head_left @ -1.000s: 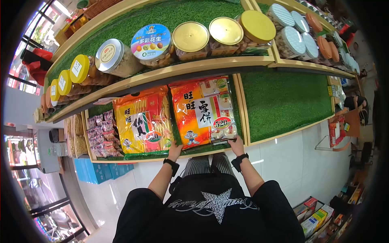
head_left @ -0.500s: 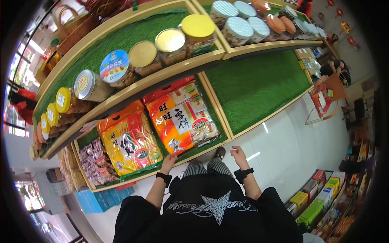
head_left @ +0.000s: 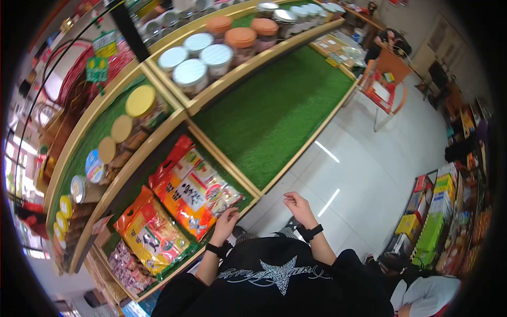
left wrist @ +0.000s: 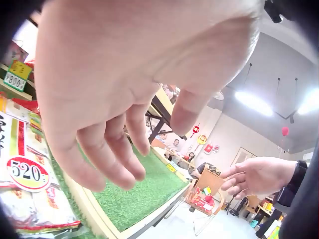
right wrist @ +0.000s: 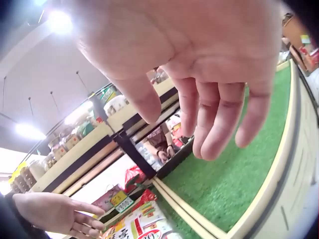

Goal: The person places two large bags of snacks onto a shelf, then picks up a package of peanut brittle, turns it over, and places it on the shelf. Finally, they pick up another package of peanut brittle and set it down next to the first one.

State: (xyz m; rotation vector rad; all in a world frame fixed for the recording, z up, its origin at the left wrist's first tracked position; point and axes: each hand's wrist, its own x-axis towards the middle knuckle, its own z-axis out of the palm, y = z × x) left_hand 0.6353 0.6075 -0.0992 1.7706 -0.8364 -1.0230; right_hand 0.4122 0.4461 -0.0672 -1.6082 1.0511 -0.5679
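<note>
In the head view my left hand [head_left: 225, 224] hangs by the front edge of the shelf, close to the lower corner of a red-orange snack bag [head_left: 186, 194]; its fingers are loosely bent and nothing is in them. My right hand [head_left: 299, 207] hovers over the floor, right of the shelf corner, empty and relaxed. A yellow snack bag [head_left: 150, 235] lies left of the red one, beside small purple packets [head_left: 130, 268]. The left wrist view shows the loose left fingers above the bag marked 520 [left wrist: 28, 174]. In the right wrist view the right fingers hang over green turf [right wrist: 224, 174].
A turf-lined compartment [head_left: 274, 111] adjoins the bags behind a wooden divider [head_left: 224, 157]. Lidded jars [head_left: 191, 74] stand on the raised shelf. An orange chair [head_left: 388, 79] stands at the upper right, and boxed goods [head_left: 430, 232] fill a rack at the right. A person sits beyond the chair.
The view has swung right along the shelf. Both hands have left the red bag, the right one first and then the left. The bags lie in their compartment.
</note>
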